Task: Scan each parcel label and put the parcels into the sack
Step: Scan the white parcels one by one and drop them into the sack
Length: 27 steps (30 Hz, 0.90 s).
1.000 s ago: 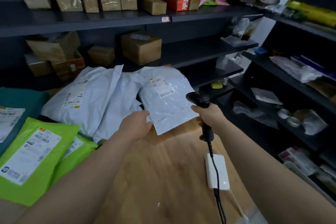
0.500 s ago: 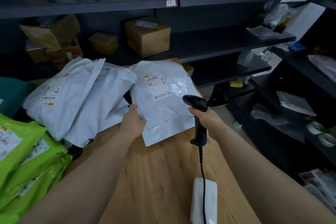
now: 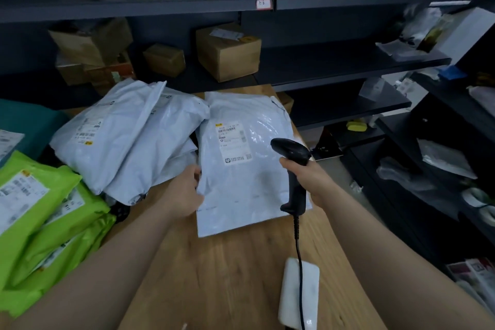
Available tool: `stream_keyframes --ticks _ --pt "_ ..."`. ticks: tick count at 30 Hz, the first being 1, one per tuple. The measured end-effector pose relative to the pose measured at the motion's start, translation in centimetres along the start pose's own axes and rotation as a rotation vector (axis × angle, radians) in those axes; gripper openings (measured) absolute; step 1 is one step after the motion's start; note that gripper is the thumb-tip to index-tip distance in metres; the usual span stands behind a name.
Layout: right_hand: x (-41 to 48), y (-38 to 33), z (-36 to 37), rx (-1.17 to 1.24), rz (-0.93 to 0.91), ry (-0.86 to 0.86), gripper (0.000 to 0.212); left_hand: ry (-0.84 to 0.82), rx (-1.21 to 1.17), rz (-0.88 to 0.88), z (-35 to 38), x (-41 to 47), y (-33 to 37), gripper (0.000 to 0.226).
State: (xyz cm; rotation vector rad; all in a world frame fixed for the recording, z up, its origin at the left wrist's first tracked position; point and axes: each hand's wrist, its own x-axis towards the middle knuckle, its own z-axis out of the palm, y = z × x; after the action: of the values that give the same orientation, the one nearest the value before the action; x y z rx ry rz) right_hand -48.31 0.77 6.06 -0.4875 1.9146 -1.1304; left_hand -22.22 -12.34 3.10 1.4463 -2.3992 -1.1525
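1. On my feed, the flat pale-grey plastic mailer parcel (image 3: pixel 249 182) lies label-up on the light wooden table (image 3: pixel 227 276). The left hand (image 3: pixel 184 193), reaching in from the lower left, pinches its left edge.
2. The right hand (image 3: pixel 308 179), over the parcel's right side, is wrapped round the handle of a black corded barcode scanner (image 3: pixel 292 153), whose head is angled toward the printed white label (image 3: pixel 233 142).

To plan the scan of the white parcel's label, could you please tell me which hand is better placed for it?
The right hand, probably: it grips the black scanner, whose head sits just right of the label on the white parcel. The left hand holds the parcel's left edge, steadying it.
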Motion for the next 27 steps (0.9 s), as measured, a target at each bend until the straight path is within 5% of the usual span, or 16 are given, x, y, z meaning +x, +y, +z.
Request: stream_keyframes --ticks 3,6,9,14,17,21,24,27 --pt "-0.2 0.6 1.3 0.010 0.029 -0.056 0.032 -0.174 0.166 -0.095 -0.6 -2.7 -2.5 0.081" --pt "-0.6 1.5 2.9 0.027 0.092 -0.118 0.036 -0.216 0.041 -0.111 -0.6 -3.5 -3.2 0.087" --pt "-0.6 1.9 3.9 0.059 0.100 -0.115 0.028 -0.104 -0.253 -0.035 -0.5 -2.5 -2.0 0.075" --pt "-0.9 1.7 4.4 0.066 0.096 -0.075 0.026 0.128 -0.569 -0.207 0.1 -0.7 1.6 0.011" --pt "-2.0 1.1 4.4 0.092 0.026 -0.044 0.025 0.177 -0.623 -0.237 0.3 -0.8 2.3 0.023" --pt "-4.5 0.0 3.7 0.096 -0.088 -0.026 0.019 0.170 -0.751 -0.194 -1.0 -2.3 2.8 0.003" --pt "-6.7 -0.9 4.0 0.156 -0.144 -0.075 0.018 0.099 -0.952 -0.162 -3.1 -4.0 2.4 0.026" --pt "-8.7 -1.9 5.3 0.119 -0.190 -0.118 0.024 0.112 -0.843 -0.141 -5.4 -6.2 1.3 0.021"
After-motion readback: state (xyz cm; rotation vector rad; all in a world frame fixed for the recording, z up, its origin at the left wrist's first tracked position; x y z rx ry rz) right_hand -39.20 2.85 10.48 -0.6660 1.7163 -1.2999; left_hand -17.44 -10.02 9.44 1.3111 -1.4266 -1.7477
